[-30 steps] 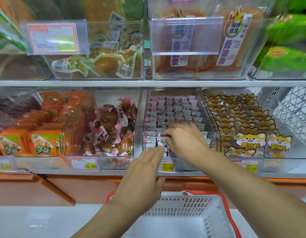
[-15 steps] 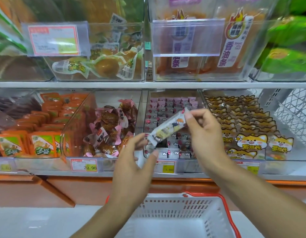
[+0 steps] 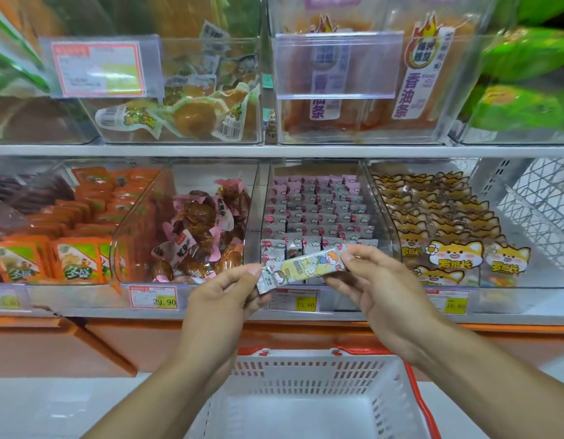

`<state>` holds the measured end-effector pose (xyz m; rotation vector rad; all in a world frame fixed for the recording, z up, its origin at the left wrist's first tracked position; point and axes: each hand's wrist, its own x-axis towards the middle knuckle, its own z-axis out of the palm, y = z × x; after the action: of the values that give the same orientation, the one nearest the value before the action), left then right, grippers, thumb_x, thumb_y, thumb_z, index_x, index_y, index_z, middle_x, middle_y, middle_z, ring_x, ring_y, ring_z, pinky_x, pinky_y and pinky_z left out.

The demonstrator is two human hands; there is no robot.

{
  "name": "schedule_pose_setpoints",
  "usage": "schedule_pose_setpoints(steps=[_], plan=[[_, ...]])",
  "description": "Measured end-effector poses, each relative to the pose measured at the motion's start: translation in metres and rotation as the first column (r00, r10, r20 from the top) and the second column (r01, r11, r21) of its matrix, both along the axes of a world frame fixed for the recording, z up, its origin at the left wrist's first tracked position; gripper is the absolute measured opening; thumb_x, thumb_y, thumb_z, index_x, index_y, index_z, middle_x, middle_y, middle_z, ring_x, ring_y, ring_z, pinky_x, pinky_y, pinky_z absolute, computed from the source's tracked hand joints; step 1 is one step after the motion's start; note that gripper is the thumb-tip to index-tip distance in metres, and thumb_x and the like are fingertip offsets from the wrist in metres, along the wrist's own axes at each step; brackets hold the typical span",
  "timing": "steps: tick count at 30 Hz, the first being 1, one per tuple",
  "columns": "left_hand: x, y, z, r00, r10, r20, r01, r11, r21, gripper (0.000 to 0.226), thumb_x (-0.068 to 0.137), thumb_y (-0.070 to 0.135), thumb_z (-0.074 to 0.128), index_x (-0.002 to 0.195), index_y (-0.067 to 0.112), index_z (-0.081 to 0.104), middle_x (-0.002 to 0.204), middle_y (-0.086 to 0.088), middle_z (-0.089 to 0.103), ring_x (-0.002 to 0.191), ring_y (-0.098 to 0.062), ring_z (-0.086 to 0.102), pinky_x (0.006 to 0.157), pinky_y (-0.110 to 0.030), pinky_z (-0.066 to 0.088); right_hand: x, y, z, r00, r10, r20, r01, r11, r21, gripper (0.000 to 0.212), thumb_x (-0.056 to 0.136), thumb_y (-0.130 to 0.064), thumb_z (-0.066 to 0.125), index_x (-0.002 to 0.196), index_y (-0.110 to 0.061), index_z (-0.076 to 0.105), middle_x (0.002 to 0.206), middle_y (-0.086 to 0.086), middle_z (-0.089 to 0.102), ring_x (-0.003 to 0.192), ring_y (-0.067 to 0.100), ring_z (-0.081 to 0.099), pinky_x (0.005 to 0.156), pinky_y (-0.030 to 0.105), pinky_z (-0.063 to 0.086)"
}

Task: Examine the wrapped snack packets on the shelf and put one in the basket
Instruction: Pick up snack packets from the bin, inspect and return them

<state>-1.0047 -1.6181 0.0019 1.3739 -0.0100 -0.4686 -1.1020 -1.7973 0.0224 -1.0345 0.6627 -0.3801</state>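
**Snack packet held at both ends above the basket**

On the far left of the lower shelf [image 3: 274,313], orange packets [image 3: 74,258] stand in rows in a clear bin. Next to them a bin holds brown wrapped snacks with pink labels [image 3: 201,236], with a price tag reading 29.90 [image 3: 154,297] on its front.

The left hand [image 3: 223,299] comes up from below, its grip narrow: thumb and curled fingers pinch the lower left end of the snack packet [image 3: 301,267]. The packet is long and slim, pale yellow with cartoon print, tilted so its right end sits higher. It is in the air just in front of the bin of small pink-and-grey packets [image 3: 318,213], not touching them. The right hand [image 3: 385,286] pinches the packet's upper right end between thumb and fingertips, its other fingers curled.

Below both hands, on the floor side of the shelf, sits the white basket [image 3: 309,372] with red handles; nothing shows on the visible part of its bottom.

To the right, a bin holds yellow packets with cartoon fox faces [image 3: 451,255].
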Motion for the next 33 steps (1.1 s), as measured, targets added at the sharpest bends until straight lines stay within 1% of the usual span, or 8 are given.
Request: schedule_pose_setpoints(steps=[4, 7, 10, 14, 19, 22, 28, 33], plan=[[0.003, -0.001, -0.001, 1.0, 0.009, -0.015, -0.009, 1.0, -0.027, 0.015, 0.093, 0.021, 0.069, 0.087, 0.024, 0.083, 0.062, 0.002, 0.051, 0.06, -0.006, 0.059, 0.072, -0.019, 0.059, -0.007, 0.0, 0.003, 0.979, 0.181, -0.089, -0.201, 0.872, -0.447, 0.05, 0.083, -0.041, 0.076, 0.13, -0.044, 0.059, 0.135, -0.021, 0.061, 0.118, 0.013, 0.066, 0.095, 0.045, 0.057], [0.003, -0.001, -0.001, 1.0, -0.006, -0.006, 0.005, 0.999, -0.038, 0.015, 0.093, 0.022, 0.069, 0.088, 0.023, 0.083, 0.065, 0.001, 0.053, 0.063, -0.006, 0.061, 0.073, -0.019, 0.059, -0.008, 0.003, 0.002, 0.967, 0.225, -0.12, -0.253, 0.791, -0.557, 0.048, 0.083, -0.032, 0.081, 0.124, -0.048, 0.061, 0.134, -0.026, 0.059, 0.126, 0.014, 0.06, 0.106, 0.05, 0.049], [0.001, 0.0, -0.001, 0.999, -0.019, 0.04, 0.019, 1.0, -0.019, 0.018, 0.095, 0.023, 0.067, 0.086, 0.026, 0.082, 0.074, 0.004, 0.07, 0.072, -0.006, 0.068, 0.072, -0.019, 0.058, -0.007, 0.004, 0.0, 0.97, 0.205, -0.129, -0.242, 0.807, -0.539, 0.033, 0.084, -0.027, 0.08, 0.112, -0.041, 0.07, 0.128, -0.015, 0.066, 0.1, 0.01, 0.072, 0.098, 0.044, 0.056], [-0.003, 0.002, 0.005, 0.943, -0.076, 0.325, 0.051, 0.995, 0.087, 0.019, 0.099, 0.018, 0.06, 0.096, 0.028, 0.076, 0.106, 0.007, 0.078, 0.104, -0.01, 0.072, 0.086, -0.029, 0.059, -0.004, 0.007, -0.004, 0.972, 0.224, -0.073, -0.235, 0.902, -0.363, 0.04, 0.073, -0.04, 0.078, 0.11, -0.025, 0.073, 0.1, 0.0, 0.079, 0.083, 0.021, 0.076, 0.096, 0.045, 0.057], [-0.016, 0.003, 0.015, 0.878, -0.236, 0.417, 0.184, 0.97, 0.162, 0.028, 0.07, 0.033, 0.081, 0.097, 0.03, 0.078, 0.092, 0.006, 0.078, 0.084, -0.009, 0.073, 0.07, -0.015, 0.055, -0.002, 0.008, -0.001, 0.977, 0.207, -0.041, -0.21, 0.936, -0.283, 0.04, 0.077, -0.044, 0.073, 0.106, -0.017, 0.076, 0.091, 0.011, 0.078, 0.072, 0.018, 0.068, 0.07, 0.025, 0.058], [-0.016, 0.002, 0.015, 0.901, -0.204, 0.382, 0.159, 0.976, 0.146, 0.036, 0.061, 0.035, 0.084, 0.096, 0.026, 0.078, 0.086, 0.003, 0.078, 0.079, -0.008, 0.074, 0.066, -0.014, 0.055, -0.002, 0.006, 0.001, 0.972, 0.229, -0.046, -0.234, 0.94, -0.247, 0.038, 0.083, -0.04, 0.071, 0.105, -0.01, 0.075, 0.086, 0.011, 0.076, 0.07, 0.018, 0.067, 0.065, 0.022, 0.056], [-0.006, 0.004, 0.012, 0.984, -0.118, 0.135, 0.116, 0.993, 0.024, 0.043, 0.058, 0.054, 0.079, 0.093, 0.028, 0.082, 0.091, 0.001, 0.08, 0.077, -0.009, 0.074, 0.068, -0.017, 0.058, -0.001, 0.006, 0.002, 0.955, 0.289, 0.064, -0.268, 0.935, -0.232, 0.036, 0.083, -0.033, 0.07, 0.112, -0.012, 0.075, 0.108, 0.008, 0.078, 0.1, 0.02, 0.074, 0.083, 0.024, 0.059], [0.001, 0.004, 0.009, 0.986, -0.041, -0.162, 0.0, 0.969, -0.245, 0.032, 0.06, 0.031, 0.084, 0.088, 0.016, 0.083, 0.1, -0.012, 0.079, 0.083, -0.013, 0.077, 0.066, -0.016, 0.058, 0.002, 0.005, 0.003, 0.985, 0.153, 0.085, -0.147, 0.987, -0.07, 0.036, 0.075, -0.029, 0.076, 0.105, -0.009, 0.073, 0.104, 0.009, 0.079, 0.086, 0.02, 0.076, 0.073, 0.019, 0.059]])
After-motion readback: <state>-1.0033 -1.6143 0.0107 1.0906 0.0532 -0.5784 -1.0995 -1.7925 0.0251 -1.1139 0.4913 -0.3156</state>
